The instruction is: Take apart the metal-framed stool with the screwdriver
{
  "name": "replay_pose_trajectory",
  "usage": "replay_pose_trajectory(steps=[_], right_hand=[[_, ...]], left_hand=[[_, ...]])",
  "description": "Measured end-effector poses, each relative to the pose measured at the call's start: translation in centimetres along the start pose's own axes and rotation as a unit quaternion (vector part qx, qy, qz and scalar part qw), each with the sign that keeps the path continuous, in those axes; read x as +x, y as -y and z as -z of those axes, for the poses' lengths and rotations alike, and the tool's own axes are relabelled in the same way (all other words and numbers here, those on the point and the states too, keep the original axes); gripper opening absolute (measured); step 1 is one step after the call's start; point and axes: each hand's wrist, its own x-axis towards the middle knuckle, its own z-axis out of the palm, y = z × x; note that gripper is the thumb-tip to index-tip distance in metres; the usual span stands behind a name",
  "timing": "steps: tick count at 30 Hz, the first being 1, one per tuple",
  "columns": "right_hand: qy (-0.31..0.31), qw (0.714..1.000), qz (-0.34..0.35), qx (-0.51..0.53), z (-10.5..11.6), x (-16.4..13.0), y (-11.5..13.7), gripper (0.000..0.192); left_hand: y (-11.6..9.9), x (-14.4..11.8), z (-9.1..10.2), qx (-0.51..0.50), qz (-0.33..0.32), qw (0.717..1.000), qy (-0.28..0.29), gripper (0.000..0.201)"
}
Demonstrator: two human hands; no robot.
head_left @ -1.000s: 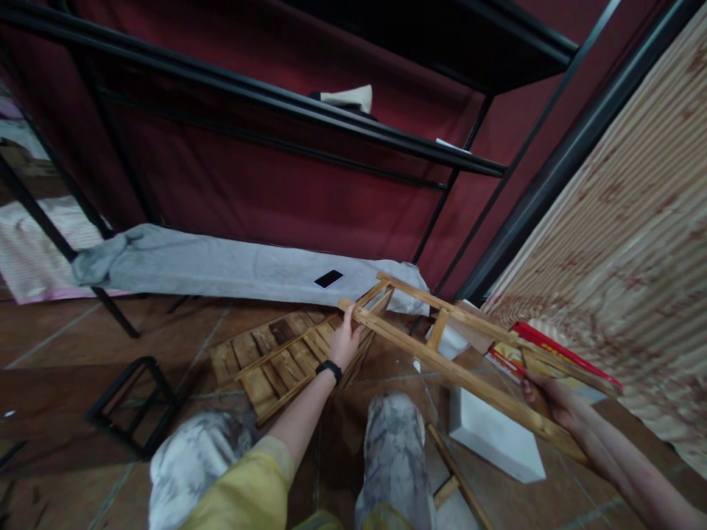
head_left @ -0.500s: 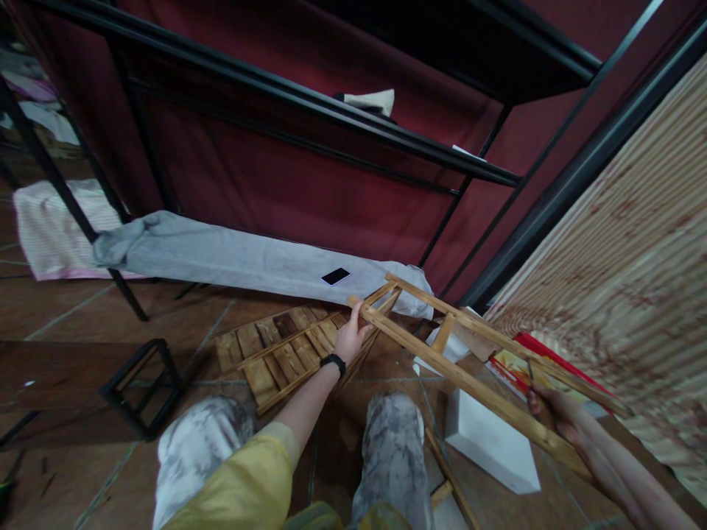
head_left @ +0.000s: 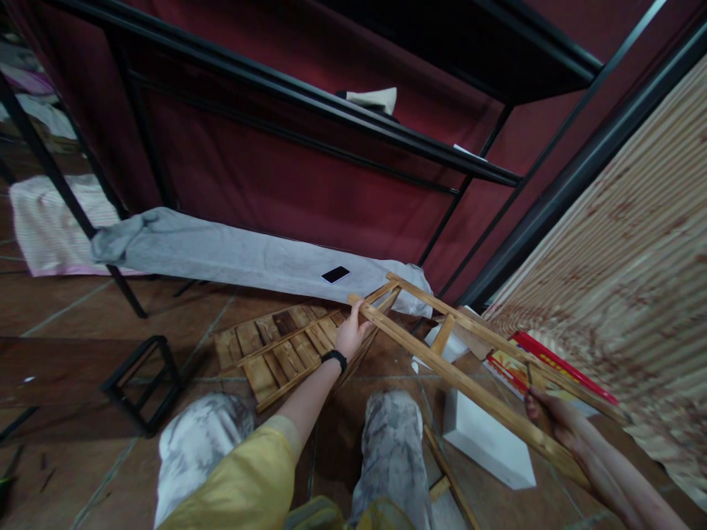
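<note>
A light wooden frame (head_left: 442, 361) with two long rails and crosspieces slants from the low cloth-covered shelf toward the lower right. My left hand (head_left: 352, 333), with a dark band at the wrist, is closed around the upper end of its near rail. At the lower right, my right hand (head_left: 549, 416) is closed between the rails, close to the near one. A thin tool with a dark shaft (head_left: 529, 373) shows at its fingertips; the exact kind is unclear. Slatted wooden panels (head_left: 287, 350) lie on the floor left of my left hand.
A phone (head_left: 336, 275) lies on the grey cloth (head_left: 248, 254) over the low shelf. A white box (head_left: 486, 442) and a red-and-yellow package (head_left: 563, 368) are beneath and beside the frame. A dark bench (head_left: 143, 383) stands left. Black shelving (head_left: 309, 103) rises ahead, corrugated sheeting (head_left: 624, 243) right.
Almost nothing differs. The view has shifted slightly, and my right hand has moved a little to the left. Both hands keep their closed grips and the frame stays in place.
</note>
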Motion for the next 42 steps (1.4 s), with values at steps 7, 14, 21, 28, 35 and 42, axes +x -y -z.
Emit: replay_pose_trajectory(steps=[7, 14, 21, 28, 35, 42], right_hand=[[0.006, 0.997, -0.047, 0.063, 0.1, 1.2, -0.5, 0.018], [-0.008, 1.000, -0.014, 0.024, -0.3, 0.4, 0.8, 0.018], [-0.006, 0.999, -0.014, 0.042, -0.1, 0.6, 0.6, 0.019], [0.003, 0.998, -0.018, 0.057, 0.2, 1.6, -0.3, 0.016], [-0.002, 0.998, -0.020, 0.057, 0.6, 2.1, -0.2, 0.017], [-0.003, 0.998, -0.022, 0.057, 0.6, 2.3, -0.4, 0.016]], left_hand=[[0.4, -0.2, 0.4, -0.009, -0.030, 0.999, 0.009, 0.064], [0.8, -0.3, 0.3, 0.001, -0.061, 0.998, 0.019, 0.066], [0.5, -0.4, 0.5, 0.009, -0.055, 0.998, 0.018, 0.067], [0.4, -0.5, 0.5, 0.018, -0.036, 0.999, 0.017, 0.071], [0.6, -0.6, 0.3, 0.005, -0.065, 0.998, 0.002, 0.072], [0.6, -0.7, 0.4, 0.008, -0.060, 0.998, 0.010, 0.073]])
